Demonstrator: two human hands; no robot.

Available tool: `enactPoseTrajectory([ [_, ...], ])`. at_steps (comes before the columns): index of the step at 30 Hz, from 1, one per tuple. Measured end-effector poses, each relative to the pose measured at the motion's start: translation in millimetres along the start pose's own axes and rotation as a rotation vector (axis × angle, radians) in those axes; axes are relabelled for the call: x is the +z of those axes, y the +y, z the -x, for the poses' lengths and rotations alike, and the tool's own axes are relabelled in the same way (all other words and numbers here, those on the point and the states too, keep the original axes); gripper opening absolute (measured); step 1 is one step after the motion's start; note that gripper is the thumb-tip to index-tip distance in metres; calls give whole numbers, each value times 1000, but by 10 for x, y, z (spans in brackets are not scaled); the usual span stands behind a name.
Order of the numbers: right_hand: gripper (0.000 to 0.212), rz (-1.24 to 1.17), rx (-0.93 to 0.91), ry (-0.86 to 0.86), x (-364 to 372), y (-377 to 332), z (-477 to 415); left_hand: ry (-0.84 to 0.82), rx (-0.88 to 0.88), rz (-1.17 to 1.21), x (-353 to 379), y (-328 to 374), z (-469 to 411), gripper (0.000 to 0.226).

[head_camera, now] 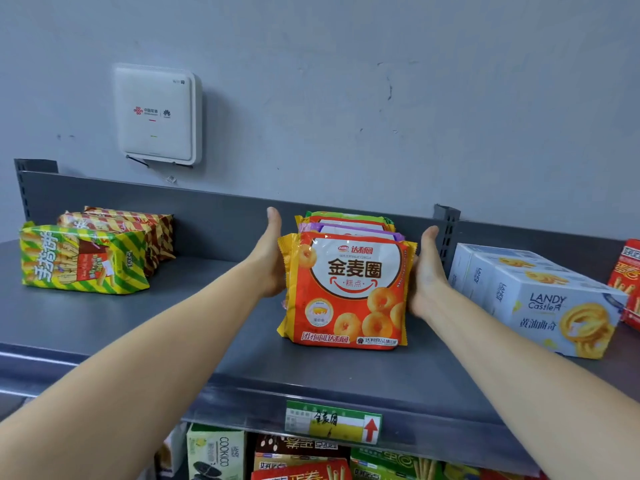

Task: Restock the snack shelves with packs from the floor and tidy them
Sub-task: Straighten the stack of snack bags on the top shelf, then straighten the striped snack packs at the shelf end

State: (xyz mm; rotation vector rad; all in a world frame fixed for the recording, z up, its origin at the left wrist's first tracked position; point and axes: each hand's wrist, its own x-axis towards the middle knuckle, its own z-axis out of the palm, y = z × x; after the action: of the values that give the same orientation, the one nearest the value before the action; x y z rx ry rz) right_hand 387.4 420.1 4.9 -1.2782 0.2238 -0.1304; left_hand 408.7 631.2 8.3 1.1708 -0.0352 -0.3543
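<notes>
Head view: left hand (272,252) and right hand (427,271) lie flat against opposite sides of the row of ring-snack packs (346,289), palms inward, thumbs up. They are pressing rather than gripping, and the fingertips are hidden behind the front pack. Row stands upright on the top shelf (207,323), orange front pack facing out, purple- and green-edged packs lined behind it toward the back panel, roughly above the price tag (332,422). Striped stick-biscuit packs (83,258) lie well apart to the left; butter-cookie boxes (540,296) sit just beside the right forearm. Risks, as judged: the soft bags look held upright partly by side pressure, so an uneven release may tip the front pack off the shelf edge. Squeezing too hard could crush the contents, and the right forearm could nudge the boxes askew.
</notes>
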Motion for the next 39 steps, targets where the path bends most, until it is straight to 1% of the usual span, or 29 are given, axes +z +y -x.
enactPoseTrajectory([
  [3, 101, 14, 50, -86, 11, -1, -67, -67, -25, -8, 53, -10, -71, 95],
  [5, 97, 21, 67, -158, 31, -18, -70, -106, -25, 0, 122, 13, -126, 93],
  [8, 88, 7, 58, -258, 68, -3, -84, -124, 20, -1, 197, 43, -213, 86],
  [11, 85, -6, 29, -290, 84, 52, -85, -133, 41, 22, 187, 16, -231, 84],
  [15, 86, 39, 22, -248, 63, 35, -68, -129, 21, -34, 135, 0, -160, 89],
  [19, 94, 45, 83, -167, 15, -20, -38, -8, -14, -84, -39, 47, -93, 97],
  [22, 94, 54, 112, -146, -25, -17, 24, 18, -37, -64, -94, 18, -24, 105],
  [26, 93, 62, 142, -160, 54, 10, 154, 38, -2, 7, 61, -56, 174, 98],
  [29, 91, 40, 106, -140, 115, 31, 199, 64, 51, 22, 212, -59, 231, 91],
  [34, 91, -20, 36, -125, 153, 100, 247, 100, 106, 2, 224, -99, 197, 90],
  [36, 91, 4, 20, -102, 160, 98, 270, 83, 113, -22, 190, -102, 168, 91],
  [39, 87, 67, -26, -16, 156, 35, 327, 67, 124, -66, 109, -56, 136, 92],
])
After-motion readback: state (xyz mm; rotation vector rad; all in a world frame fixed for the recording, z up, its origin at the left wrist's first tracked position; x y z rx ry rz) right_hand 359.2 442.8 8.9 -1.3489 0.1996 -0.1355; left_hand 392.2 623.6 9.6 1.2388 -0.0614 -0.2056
